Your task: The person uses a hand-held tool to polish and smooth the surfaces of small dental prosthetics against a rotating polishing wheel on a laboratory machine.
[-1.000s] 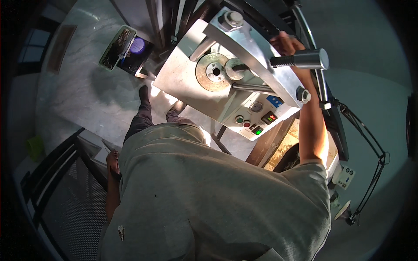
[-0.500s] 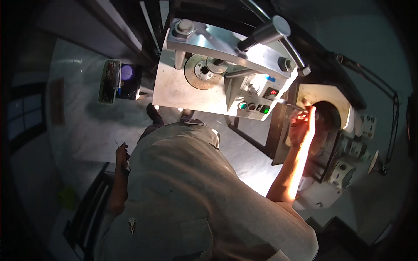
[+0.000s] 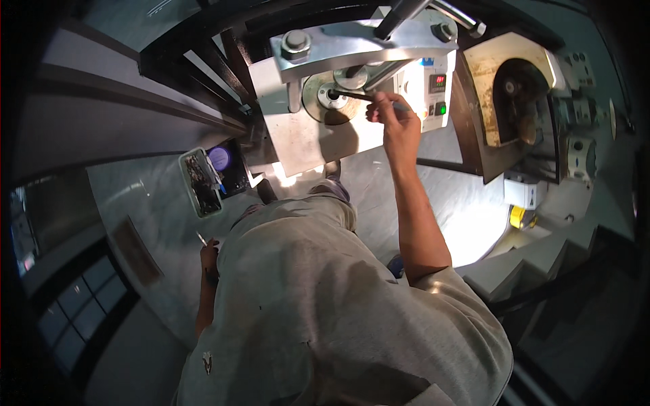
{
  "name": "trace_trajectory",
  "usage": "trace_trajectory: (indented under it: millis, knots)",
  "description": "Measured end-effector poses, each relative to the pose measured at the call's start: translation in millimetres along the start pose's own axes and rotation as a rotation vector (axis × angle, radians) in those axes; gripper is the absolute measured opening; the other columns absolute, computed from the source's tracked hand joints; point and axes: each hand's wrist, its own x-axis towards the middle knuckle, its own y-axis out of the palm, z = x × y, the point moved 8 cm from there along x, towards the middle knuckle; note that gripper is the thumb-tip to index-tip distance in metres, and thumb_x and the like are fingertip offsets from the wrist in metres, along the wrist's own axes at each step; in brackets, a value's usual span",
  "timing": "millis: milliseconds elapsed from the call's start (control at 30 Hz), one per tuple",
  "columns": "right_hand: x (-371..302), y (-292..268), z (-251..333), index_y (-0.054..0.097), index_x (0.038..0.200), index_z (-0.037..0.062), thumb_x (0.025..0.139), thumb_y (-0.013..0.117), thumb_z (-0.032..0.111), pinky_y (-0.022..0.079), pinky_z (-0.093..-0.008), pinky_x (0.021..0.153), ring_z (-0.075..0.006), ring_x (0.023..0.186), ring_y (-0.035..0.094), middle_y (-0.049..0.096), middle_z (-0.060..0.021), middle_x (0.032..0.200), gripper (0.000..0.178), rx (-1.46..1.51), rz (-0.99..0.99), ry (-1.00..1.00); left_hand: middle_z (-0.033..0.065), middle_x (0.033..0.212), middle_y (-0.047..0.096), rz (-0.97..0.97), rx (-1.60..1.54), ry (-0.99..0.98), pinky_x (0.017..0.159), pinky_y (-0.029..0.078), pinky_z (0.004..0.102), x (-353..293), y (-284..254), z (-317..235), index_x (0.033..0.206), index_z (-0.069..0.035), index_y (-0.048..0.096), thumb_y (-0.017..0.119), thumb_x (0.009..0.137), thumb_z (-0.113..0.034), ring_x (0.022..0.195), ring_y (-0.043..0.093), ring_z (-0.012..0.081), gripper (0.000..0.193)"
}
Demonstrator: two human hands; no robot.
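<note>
My right hand point(image 3: 399, 132) is closed round a thin dark rod-like tool point(image 3: 355, 96), in front of a bench machine's white top point(image 3: 288, 145). The tool's tip reaches the small bolted hub point(image 3: 325, 101) in the middle of a round metal plate point(image 3: 313, 108); whether it touches or enters the centre hole I cannot tell. A metal crossbar point(image 3: 352, 46) with large bolts spans the plate, and a round metal piece point(image 3: 351, 78) sits under it. Low at my left side, my left hand point(image 3: 210, 258) is closed on a thin pale stick point(image 3: 202, 238).
A control panel with a red display point(image 3: 438, 82) and lit green switch point(image 3: 441, 108) sits right of the plate. Farther right stands a stained arched housing point(image 3: 489, 101) with a spindle. At left are a tray of dark bits point(image 3: 202, 183) and a purple round lid point(image 3: 219, 158).
My right hand has moved left from beside the arched housing to the round plate, bringing the tool over the hub. The view has turned; my left hand still holds the stick.
</note>
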Motion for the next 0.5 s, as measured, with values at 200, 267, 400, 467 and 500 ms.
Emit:
trace_trajectory:
  millis: [200, 267, 400, 467, 500]
  knots:
    - [-28.5, 3.8, -3.5, 0.068, 0.105, -0.0012, 0.093, 0.063, 0.028, 0.052, -0.0264, 0.065, -0.0150, 0.069, 0.069, 0.071, -0.0118, 0.077, 0.032, -0.334, -0.290, -0.045, 0.0035, 0.066, 0.050, -0.011, -0.085, -0.269, 0.043, 0.035, 0.0310, 36.1, -87.4, 16.8, 0.098, -0.003, 0.066, 0.057, 0.091, -0.041, 0.053, 0.048, 0.0137, 0.040]
    - [-14.9, 24.1, -28.6, 0.069, 0.102, -0.0011, 0.095, 0.057, 0.028, 0.053, -0.0289, 0.069, -0.0177, 0.074, 0.070, 0.071, -0.0130, 0.077, 0.032, -0.374, -0.231, 0.027, 0.0028, 0.064, 0.049, 0.060, 0.309, 0.047, 0.045, 0.035, 0.0314, 62.4, -130.7, 43.9, 0.099, -0.002, 0.066, 0.055, 0.092, -0.042, 0.052, 0.047, 0.0131, 0.042]
    - [-15.1, 42.2, -57.5, 0.066, 0.106, -0.0055, 0.097, 0.046, 0.026, 0.054, -0.0299, 0.076, -0.0218, 0.082, 0.070, 0.071, -0.0161, 0.084, 0.038, -0.041, -0.288, 0.151, 0.0011, 0.060, 0.047, 0.025, 0.296, -0.202, 0.047, 0.035, 0.0308, 106.0, -149.9, 48.0, 0.102, 0.001, 0.066, 0.052, 0.094, -0.042, 0.050, 0.043, 0.0117, 0.045]
    - [-36.1, 45.7, -61.4, 0.063, 0.110, -0.0078, 0.098, 0.043, 0.026, 0.055, -0.0309, 0.079, -0.0245, 0.086, 0.069, 0.069, -0.0198, 0.093, 0.041, 0.369, -0.442, 0.069, 0.0002, 0.059, 0.046, 0.091, 0.269, -0.210, 0.048, 0.034, 0.0297, 118.5, -143.2, 17.5, 0.100, 0.001, 0.066, 0.052, 0.094, -0.042, 0.050, 0.041, 0.0111, 0.045]
    - [-50.2, 41.9, -62.4, 0.060, 0.114, -0.0101, 0.099, 0.039, 0.026, 0.056, -0.0318, 0.082, -0.0272, 0.091, 0.069, 0.067, -0.0234, 0.102, 0.045, 0.764, -0.567, -0.041, -0.0006, 0.058, 0.045, 0.154, 0.214, -0.224, 0.049, 0.033, 0.0287, 122.9, -132.6, -0.2, 0.099, 0.002, 0.066, 0.052, 0.095, -0.041, 0.049, 0.040, 0.0105, 0.046]
